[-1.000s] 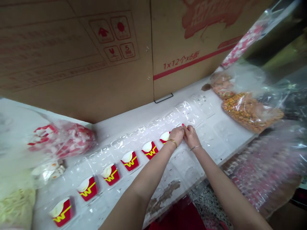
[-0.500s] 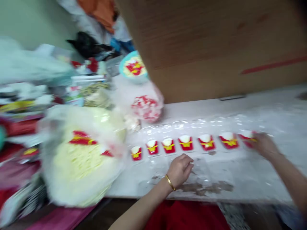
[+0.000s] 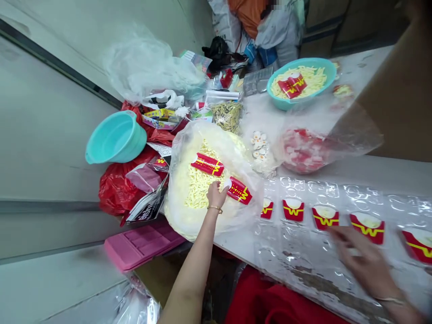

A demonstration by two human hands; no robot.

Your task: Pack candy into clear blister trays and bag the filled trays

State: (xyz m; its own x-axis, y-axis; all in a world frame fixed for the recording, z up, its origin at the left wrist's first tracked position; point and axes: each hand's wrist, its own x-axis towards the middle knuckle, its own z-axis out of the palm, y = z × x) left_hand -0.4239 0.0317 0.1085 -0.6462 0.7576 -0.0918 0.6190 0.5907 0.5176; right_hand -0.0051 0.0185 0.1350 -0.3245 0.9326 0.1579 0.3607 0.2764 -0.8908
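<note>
My left hand [image 3: 218, 195] reaches into a clear plastic bag [image 3: 178, 180] of small pale-yellow fry-shaped pieces [image 3: 197, 189]. Its thumb and fingers are apart, close to a flat red fry carton [image 3: 239, 190] with a yellow zigzag mark. Another red carton [image 3: 208, 164] lies just beyond on the pieces. My right hand [image 3: 364, 263], blurred, hovers over the near side of the table with fingers loosely apart and nothing visible in them. Beyond it, several small red-and-white fry cartons [image 3: 326, 218] sit in a row in a clear plastic compartment sheet [image 3: 320, 188].
A turquoise bowl [image 3: 301, 101] of fry pieces and red cartons stands at the back. Nearer are a bag of red-and-white pieces [image 3: 303, 150] and small egg-like pieces [image 3: 259, 146]. An upright cardboard box [image 3: 405, 108] blocks the right. A turquoise basin [image 3: 116, 137] and pink tray [image 3: 145, 243] stand left.
My left hand has moved left from the table into the bag of fry pieces. My right hand has left the carton at the row's far end. The view has turned left.
</note>
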